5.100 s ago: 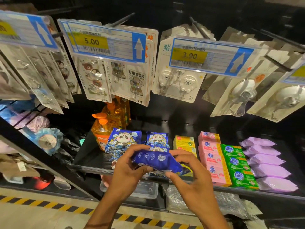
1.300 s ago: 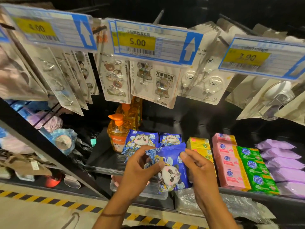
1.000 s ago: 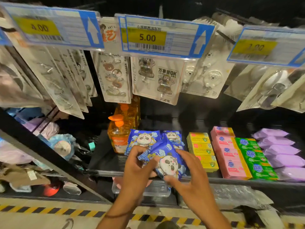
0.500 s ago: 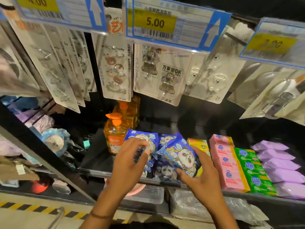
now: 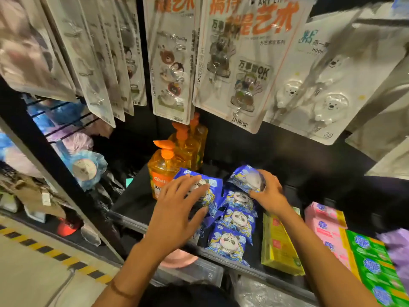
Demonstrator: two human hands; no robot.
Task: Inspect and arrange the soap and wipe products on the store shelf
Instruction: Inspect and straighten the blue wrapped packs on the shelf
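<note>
**Step in hand:** a blue panda pack (image 5: 245, 178) is being placed at the back of its column.

**Right hand** (image 5: 269, 193): its grip is curled round this pack at the 12 o'clock end of the column of panda packs (image 5: 232, 231). The column runs toward the front of the shelf (image 5: 132, 196) at 6 o'clock. The pack is tilted. Whether it touches the shelf floor cannot be told.

**Left hand** (image 5: 177, 209): it lies flat with fingers straight and spread, grip released. It presses on the neighbouring pack (image 5: 215, 189) at 9 o'clock of the column.

**Surroundings:**
- Orange soap bottles (image 5: 164, 167) stand at 11 o'clock of the left hand.
- Yellow boxes (image 5: 278, 244), pink boxes (image 5: 325, 222) and green boxes (image 5: 371, 258) follow in turn at 3 o'clock of the column.
- Purple packs (image 5: 396, 249) at the far edge are blurred.

**Judgement:** arrangement of this column appears near complete. The next move calls for lowering the held pack face-up into line behind the others and letting go. The neighbouring pack sits askew and then needs squaring.
</note>
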